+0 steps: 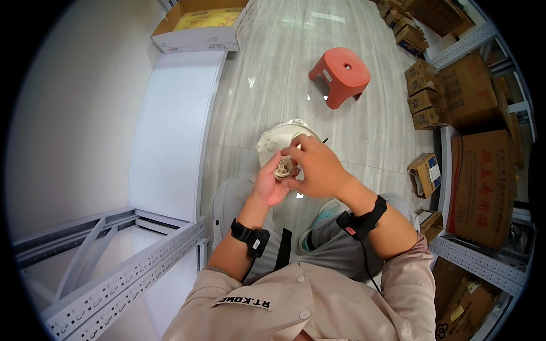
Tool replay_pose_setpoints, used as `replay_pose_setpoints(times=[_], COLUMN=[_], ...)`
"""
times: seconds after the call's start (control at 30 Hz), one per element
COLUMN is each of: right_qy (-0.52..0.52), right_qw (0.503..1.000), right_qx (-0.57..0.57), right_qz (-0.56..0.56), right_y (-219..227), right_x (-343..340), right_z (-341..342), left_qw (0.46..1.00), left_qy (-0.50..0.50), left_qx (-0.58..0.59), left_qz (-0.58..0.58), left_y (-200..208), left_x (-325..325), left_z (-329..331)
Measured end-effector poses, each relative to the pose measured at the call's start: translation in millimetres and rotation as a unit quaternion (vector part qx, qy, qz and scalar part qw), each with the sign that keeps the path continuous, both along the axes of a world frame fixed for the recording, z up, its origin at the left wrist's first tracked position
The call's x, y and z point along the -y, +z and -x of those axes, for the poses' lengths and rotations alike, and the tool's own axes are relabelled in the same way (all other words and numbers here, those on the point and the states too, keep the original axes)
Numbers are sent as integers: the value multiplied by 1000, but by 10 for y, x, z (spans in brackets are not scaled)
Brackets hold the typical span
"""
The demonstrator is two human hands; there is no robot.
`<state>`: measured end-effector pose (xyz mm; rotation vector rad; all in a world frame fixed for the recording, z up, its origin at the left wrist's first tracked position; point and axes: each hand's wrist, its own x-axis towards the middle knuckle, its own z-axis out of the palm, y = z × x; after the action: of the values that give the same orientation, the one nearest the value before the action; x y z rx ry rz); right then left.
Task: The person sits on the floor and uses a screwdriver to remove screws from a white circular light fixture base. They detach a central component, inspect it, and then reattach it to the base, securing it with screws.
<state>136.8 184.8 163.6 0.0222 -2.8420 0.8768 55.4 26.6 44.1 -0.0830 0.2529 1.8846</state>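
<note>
Between my two hands is a small round beige part [283, 168] with a spoked, gear-like face turned up. My left hand [269, 185] is wrapped round it from the left, thumb along its side. From the right, my right hand [321, 169] curls its fingers over the same part, the fingertips meeting the left hand; some of the contact is hidden. Just beyond the hands lies a round off-white plastic piece [273, 142] with tabs on its rim, partly covered by my right hand.
A red plastic stool [341, 74] stands ahead on the grey tiled floor [267, 74]. To the left are a white shelf board [170, 136], an open carton [199, 40] and a metal rack frame [131, 273]. Cardboard boxes [480, 187] line shelving on the right.
</note>
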Motion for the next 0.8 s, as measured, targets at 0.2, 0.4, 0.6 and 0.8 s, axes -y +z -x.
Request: replay_pose_setpoints(times=[0.2, 0.4, 0.6, 0.8], right_qy=[-98, -37, 62, 103], right_qw=[989, 946, 934, 921], right_qx=[94, 203, 164, 208], right_qz=[-59, -251, -311, -313], right_y=[-317, -819, -1225, -1306], right_x=[-365, -321, 33, 68], right_z=[110, 169, 194, 239], left_qw=[994, 991, 986, 977], left_qy=[-8, 18, 34, 80], left_qx=[11, 23, 15, 20], left_qz=[112, 128, 162, 198], left_y=[-165, -122, -31, -11], left_x=[51, 90, 139, 222], left_z=[40, 30, 33, 44])
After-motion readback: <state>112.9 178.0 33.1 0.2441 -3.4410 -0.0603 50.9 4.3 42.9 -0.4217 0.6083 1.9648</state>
